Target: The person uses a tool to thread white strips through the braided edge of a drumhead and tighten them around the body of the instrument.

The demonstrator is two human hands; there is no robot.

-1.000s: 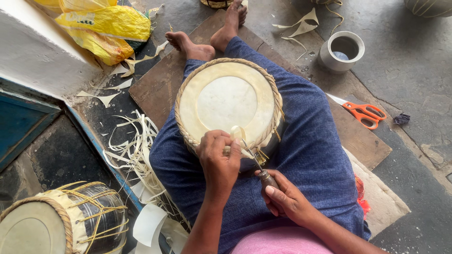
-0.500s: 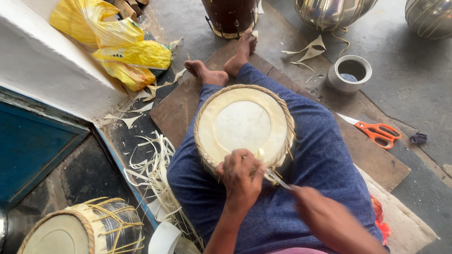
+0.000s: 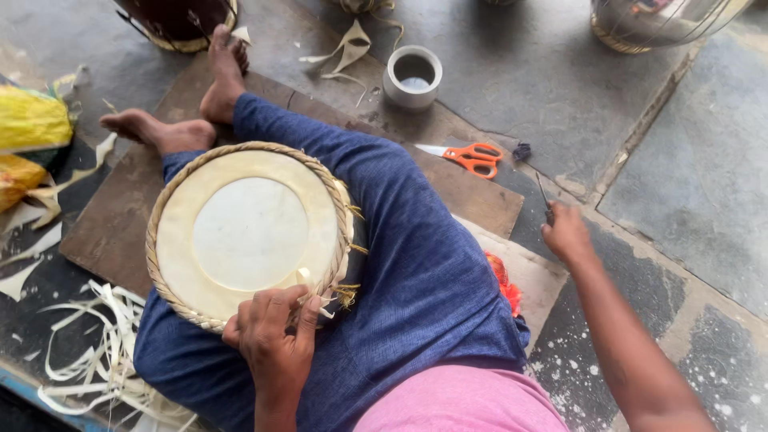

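Observation:
A round drum [image 3: 250, 232] with a pale skin head and a braided rim lies in my lap, between my legs in blue cloth. My left hand [image 3: 272, 330] rests on the drum's near rim, its fingers pinching a pale strap end there. My right hand [image 3: 565, 232] is stretched out to the right over the stone floor and is closed around a thin dark pointed tool [image 3: 544, 196], its tip pointing away from me.
Orange-handled scissors [image 3: 472, 158] lie on the brown board [image 3: 472, 192] beyond my knee. A grey tape roll [image 3: 413, 77] stands farther off. Pale strap scraps [image 3: 104, 352] litter the left floor, beside yellow bags [image 3: 28, 120]. Metal and dark drum shells [image 3: 664, 20] stand at the top.
My right hand left the drum's rim and swung out to the right with the thin tool. The view tilted and shifted right; my left hand stayed on the rim.

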